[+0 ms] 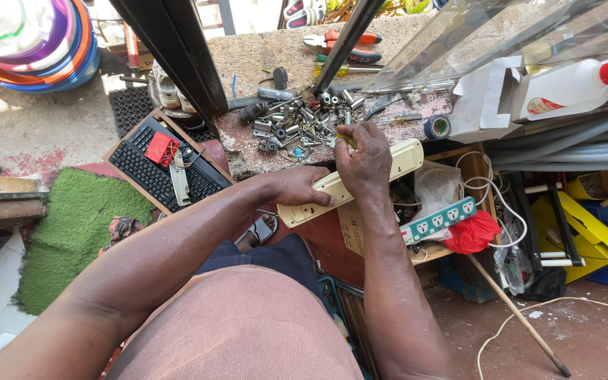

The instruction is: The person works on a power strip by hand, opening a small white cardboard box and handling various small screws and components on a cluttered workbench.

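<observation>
Cream power strip (pixel 350 181) lies across the desk (pixel 248 144) edge, left hand (pixel 302 186) gripping its lower end, right hand (pixel 366 163) closed on what may be a small screwdriver. Casing looks whole; loose screws (pixel 297 127) remain scattered beside it.

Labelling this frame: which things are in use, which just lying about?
In use: cream power strip, left hand steadying it, right hand on top with a small tool, barely visible.

Lying about: screws and metal parts, keyboard, white extension strip, tape roll, white bottle, pliers.
</observation>
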